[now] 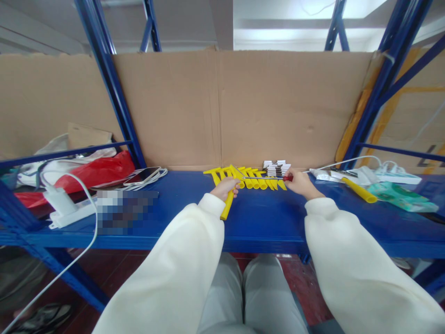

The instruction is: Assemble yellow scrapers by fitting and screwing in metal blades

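Note:
My left hand point(225, 186) is closed around a yellow plastic tool point(227, 206), which has a round, tube-like handle and a wider head that looks like a scraper's. In my right hand point(301, 183) is a screwdriver with a red handle point(288, 177). Its metal shaft point(266, 178) points left, and the tip is at or close to the head of the yellow tool; contact cannot be made out. Just behind my hands, several similar yellow tools point(255, 183) lie side by side on the blue shelf point(264, 218). Small white and dark pieces point(277, 169) sit in stacked rows behind them.
Cardboard point(278, 111) stands along the back. At right lie another yellow tool point(359, 190), a green packet point(401, 195) and a white power strip point(399, 177). At left are a red bag point(100, 171), a phone point(144, 175) and a charger with cable point(60, 199). Blue posts point(120, 97) flank the shelf.

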A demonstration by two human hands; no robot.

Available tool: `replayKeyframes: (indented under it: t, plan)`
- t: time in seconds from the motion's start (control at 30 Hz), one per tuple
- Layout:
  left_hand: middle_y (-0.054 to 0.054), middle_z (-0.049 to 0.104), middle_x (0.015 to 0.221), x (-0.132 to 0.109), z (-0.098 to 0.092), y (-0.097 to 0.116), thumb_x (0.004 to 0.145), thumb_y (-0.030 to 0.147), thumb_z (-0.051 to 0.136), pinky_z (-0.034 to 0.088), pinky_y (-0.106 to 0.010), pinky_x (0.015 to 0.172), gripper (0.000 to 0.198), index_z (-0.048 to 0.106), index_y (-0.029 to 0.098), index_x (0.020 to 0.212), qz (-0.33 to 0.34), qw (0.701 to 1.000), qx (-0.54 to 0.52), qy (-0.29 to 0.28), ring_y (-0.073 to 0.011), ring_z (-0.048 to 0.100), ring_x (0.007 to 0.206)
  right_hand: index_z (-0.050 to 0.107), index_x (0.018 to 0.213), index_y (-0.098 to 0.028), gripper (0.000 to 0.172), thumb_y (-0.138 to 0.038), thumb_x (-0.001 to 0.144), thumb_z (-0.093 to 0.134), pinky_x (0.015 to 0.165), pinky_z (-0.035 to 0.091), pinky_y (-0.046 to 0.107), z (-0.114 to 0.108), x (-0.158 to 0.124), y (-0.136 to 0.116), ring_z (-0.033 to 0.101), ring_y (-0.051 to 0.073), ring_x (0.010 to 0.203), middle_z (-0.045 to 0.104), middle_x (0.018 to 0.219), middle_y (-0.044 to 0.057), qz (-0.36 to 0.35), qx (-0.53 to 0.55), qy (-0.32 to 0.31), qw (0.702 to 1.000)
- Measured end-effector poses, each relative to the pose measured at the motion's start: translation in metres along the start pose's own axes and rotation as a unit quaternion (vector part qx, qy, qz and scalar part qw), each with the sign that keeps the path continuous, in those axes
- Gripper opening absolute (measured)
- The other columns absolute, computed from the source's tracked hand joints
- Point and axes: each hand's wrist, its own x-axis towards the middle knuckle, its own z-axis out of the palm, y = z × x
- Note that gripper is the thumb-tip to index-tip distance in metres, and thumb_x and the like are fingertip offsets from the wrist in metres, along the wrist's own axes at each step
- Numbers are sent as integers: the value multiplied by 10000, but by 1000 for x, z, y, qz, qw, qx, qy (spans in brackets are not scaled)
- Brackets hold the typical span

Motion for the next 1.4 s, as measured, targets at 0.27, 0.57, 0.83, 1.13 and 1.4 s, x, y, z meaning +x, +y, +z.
replayKeyframes:
  t: [0.27, 0.57, 0.83, 1.13, 1.4]
  plan:
    - [105, 405, 501, 4, -3, 0, 844, 59, 550, 251, -181, 393, 210, 416, 212, 790, 22, 998, 48, 44, -54, 340, 341, 618, 801, -232, 140, -154, 692, 578, 732, 447, 310, -1, -2, -10, 645, 217, 748, 719, 780, 41, -58, -23, 23, 998]
    - [108, 402, 503, 5, -7, 1, 847, 60, 567, 252, -175, 396, 229, 412, 213, 776, 14, 998, 35, 48, -45, 327, 336, 628, 806, -238, 147, -162, 686, 591, 749, 461, 317, 1, -1, -8, 660, 220, 748, 721, 764, 30, -38, -6, 26, 999]
    - [117, 384, 484, 5, -7, 0, 892, 84, 519, 241, -167, 382, 194, 403, 216, 809, 6, 999, 23, 29, -48, 323, 323, 615, 812, -229, 140, -165, 694, 577, 729, 467, 319, 2, -1, -10, 668, 225, 756, 731, 802, 47, -19, 8, 18, 1000]
    - [115, 384, 497, -1, -5, 4, 890, 69, 506, 238, -176, 387, 206, 394, 221, 806, -6, 1000, 14, 18, -51, 323, 329, 612, 804, -235, 135, -173, 688, 585, 693, 466, 300, 4, 0, -5, 654, 208, 714, 720, 772, 33, -23, 20, 25, 999]
    - [105, 382, 488, 4, -8, 3, 928, 75, 441, 231, -152, 366, 202, 396, 215, 790, -22, 998, -47, -18, -40, 301, 319, 590, 791, -241, 129, -166, 686, 599, 700, 459, 298, 6, 1, -4, 657, 208, 733, 722, 778, 27, -6, 15, 19, 1000]
